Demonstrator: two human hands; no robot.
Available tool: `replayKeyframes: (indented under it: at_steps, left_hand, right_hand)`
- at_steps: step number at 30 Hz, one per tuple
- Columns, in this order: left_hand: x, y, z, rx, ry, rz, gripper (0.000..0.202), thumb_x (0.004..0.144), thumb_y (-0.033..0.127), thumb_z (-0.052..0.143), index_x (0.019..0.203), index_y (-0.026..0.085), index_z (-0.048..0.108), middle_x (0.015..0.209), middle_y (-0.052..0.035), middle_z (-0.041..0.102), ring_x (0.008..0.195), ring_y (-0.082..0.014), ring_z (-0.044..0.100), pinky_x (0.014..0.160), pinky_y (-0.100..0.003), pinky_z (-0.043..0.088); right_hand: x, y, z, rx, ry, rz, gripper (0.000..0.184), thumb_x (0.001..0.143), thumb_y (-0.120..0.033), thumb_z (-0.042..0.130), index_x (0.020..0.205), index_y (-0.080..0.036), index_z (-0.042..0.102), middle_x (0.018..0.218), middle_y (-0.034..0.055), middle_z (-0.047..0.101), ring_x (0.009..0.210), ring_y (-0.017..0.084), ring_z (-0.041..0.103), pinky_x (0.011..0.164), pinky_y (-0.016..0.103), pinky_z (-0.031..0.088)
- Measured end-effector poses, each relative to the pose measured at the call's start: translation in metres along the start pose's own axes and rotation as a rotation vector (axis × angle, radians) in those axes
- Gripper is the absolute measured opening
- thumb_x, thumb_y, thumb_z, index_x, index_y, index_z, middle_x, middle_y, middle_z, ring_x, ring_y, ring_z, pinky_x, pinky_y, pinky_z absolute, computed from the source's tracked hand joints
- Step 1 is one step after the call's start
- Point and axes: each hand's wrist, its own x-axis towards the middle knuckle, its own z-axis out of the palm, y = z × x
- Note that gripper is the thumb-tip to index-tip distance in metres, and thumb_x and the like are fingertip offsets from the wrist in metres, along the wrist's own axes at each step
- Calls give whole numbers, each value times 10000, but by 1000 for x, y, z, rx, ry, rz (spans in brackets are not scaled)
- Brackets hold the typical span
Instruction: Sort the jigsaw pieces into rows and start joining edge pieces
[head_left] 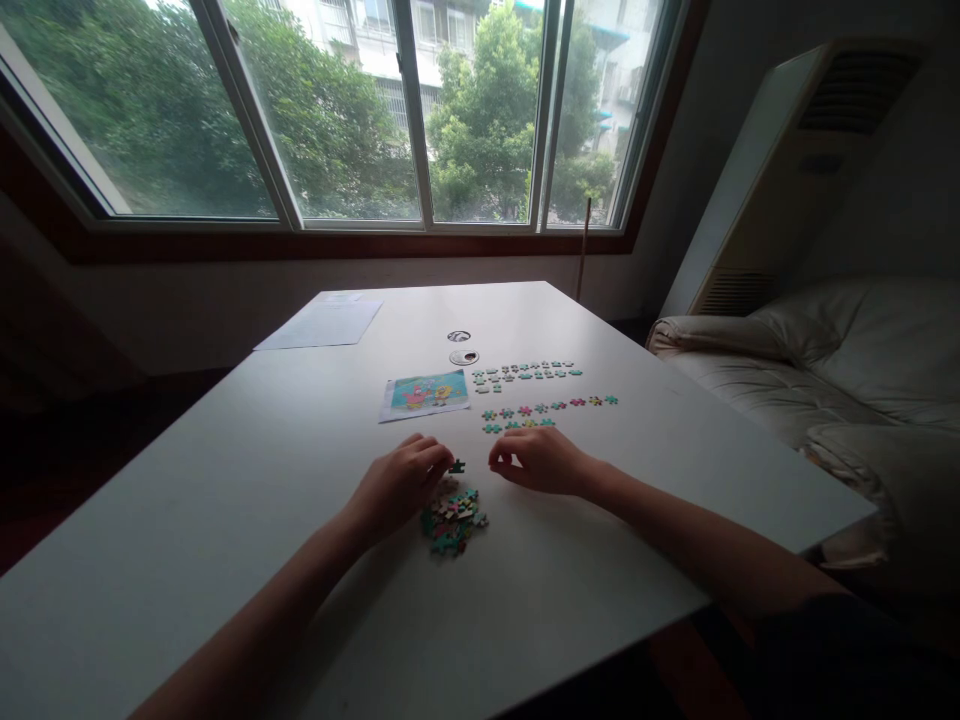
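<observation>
My left hand (409, 474) pinches a green jigsaw puzzle piece (458, 466) at its fingertips, just above a heap of loose puzzle pieces (453, 522). To the right, my right hand (541, 460) is held with thumb and fingers curled toward each other; I cannot make out whether anything is between the tips. Beyond it lie puzzle pieces in rows (541, 408), the nearest row partly behind the hand. Further back are more rows of pieces (525, 373). Left of these rows rests a cartoon picture sheet (426, 391).
Two small round items (464, 357) lie near the middle of the white table (285, 430). Paper sheets (322, 322) are at its far left corner. A pale sofa (750, 350) stands right of the table, and a window (420, 120) is behind it.
</observation>
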Motion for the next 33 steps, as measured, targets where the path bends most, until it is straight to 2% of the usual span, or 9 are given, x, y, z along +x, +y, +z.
replayKeyframes:
  at_steps: [4, 9, 14, 27, 30, 33]
  left_hand:
    - [3, 8, -3, -85, 111, -63, 183, 851, 247, 428, 773, 172, 575, 736, -21, 583, 674, -136, 511, 595, -237, 405]
    - [5, 22, -8, -213, 107, -72, 204, 834, 250, 455, 718, 153, 591, 649, -2, 562, 561, -99, 470, 542, -209, 385]
    - [5, 28, -10, -258, 102, -94, 207, 824, 255, 464, 713, 150, 604, 637, 1, 564, 550, -95, 468, 520, -199, 377]
    - [5, 24, -6, -445, 53, -158, 258, 836, 327, 451, 774, 139, 616, 651, -9, 600, 582, -108, 513, 511, -197, 401]
    - [4, 20, -8, -393, 70, -147, 238, 843, 309, 441, 899, 162, 619, 707, -17, 619, 613, -117, 532, 549, -215, 422]
    - [2, 9, -12, -225, 76, -74, 221, 834, 254, 440, 957, 199, 615, 806, -34, 619, 695, -138, 544, 636, -258, 440]
  right_hand:
    - [0, -6, 2, 24, 93, 28, 151, 814, -300, 509, 866, -207, 615, 759, -12, 632, 550, 54, 504, 553, 179, 361]
    - [1, -13, 3, 68, 219, 47, 287, 785, -424, 538, 969, -215, 605, 782, -3, 626, 516, 49, 480, 537, 180, 379]
    - [2, -15, 5, 80, 280, -9, 258, 804, -412, 521, 917, -205, 627, 771, 8, 630, 524, 50, 490, 554, 184, 397]
    - [2, -17, 2, 58, 322, -85, 233, 811, -369, 522, 914, -189, 628, 775, 18, 640, 535, 57, 507, 545, 193, 406]
    - [2, -13, -2, 9, 354, -98, 219, 813, -356, 522, 910, -191, 629, 772, 17, 644, 550, 62, 520, 551, 199, 409]
    - [1, -4, -11, -27, 427, -99, 207, 813, -339, 527, 917, -192, 627, 770, 15, 644, 557, 64, 519, 561, 207, 418]
